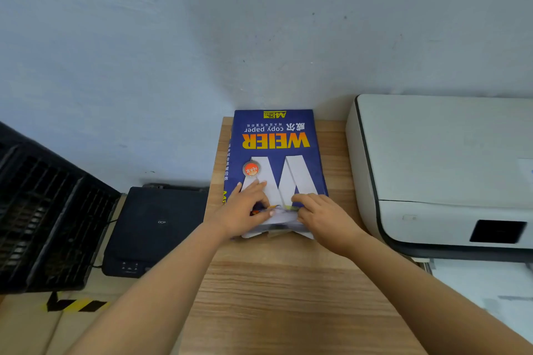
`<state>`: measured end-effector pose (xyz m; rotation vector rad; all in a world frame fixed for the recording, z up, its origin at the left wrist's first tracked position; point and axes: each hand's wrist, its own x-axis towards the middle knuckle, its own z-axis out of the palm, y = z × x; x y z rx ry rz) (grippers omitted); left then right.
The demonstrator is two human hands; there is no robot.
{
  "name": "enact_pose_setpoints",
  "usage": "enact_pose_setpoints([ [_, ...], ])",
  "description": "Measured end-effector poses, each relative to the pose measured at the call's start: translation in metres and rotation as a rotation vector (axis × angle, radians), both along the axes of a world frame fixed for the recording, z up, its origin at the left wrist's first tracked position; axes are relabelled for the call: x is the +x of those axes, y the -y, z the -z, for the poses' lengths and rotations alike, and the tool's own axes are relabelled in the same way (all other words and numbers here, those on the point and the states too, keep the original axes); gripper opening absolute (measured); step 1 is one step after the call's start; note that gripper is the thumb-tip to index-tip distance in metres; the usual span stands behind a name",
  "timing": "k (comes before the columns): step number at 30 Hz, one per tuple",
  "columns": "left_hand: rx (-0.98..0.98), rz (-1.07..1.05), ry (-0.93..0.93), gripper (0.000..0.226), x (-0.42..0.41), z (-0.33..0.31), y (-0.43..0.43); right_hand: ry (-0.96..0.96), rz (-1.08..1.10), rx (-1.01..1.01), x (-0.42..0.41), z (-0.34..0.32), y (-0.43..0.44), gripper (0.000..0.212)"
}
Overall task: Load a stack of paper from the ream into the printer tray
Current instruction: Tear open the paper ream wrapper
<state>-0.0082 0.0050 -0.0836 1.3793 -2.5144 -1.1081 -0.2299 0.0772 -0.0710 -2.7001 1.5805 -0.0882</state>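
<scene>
A blue ream of copy paper [275,150] with yellow "WEIER" lettering lies flat on the wooden table [274,282], its far end against the wall. My left hand [245,213] and my right hand [323,216] both rest on the ream's near end, fingers pinching the torn wrapper flap [281,215] where white paper shows. A white printer [441,173] stands to the right of the ream on the same table. Its paper tray [484,291] juts out at the lower right, pale and partly cut off by the frame edge.
A black scanner-like device [150,228] sits lower, left of the table, beside a black grated crate [43,216]. Cardboard with black-yellow tape [75,305] lies below them. A pale wall stands behind everything.
</scene>
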Motion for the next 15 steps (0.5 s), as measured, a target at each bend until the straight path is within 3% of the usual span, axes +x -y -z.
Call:
enact_pose_setpoints([
  [6, -0.067, 0.013, -0.072, 0.054, 0.001, -0.007, -0.042, 0.023, -0.075, -0.063, -0.004, -0.004, -0.021, 0.013],
  [11, -0.173, 0.007, -0.19, 0.028, 0.007, -0.011, -0.075, 0.047, -0.07, -0.051, -0.003, -0.01, -0.047, 0.009],
  [15, -0.119, -0.059, -0.124, 0.015, 0.009, -0.023, -0.105, 0.11, -0.087, -0.113, -0.004, -0.021, -0.069, 0.011],
])
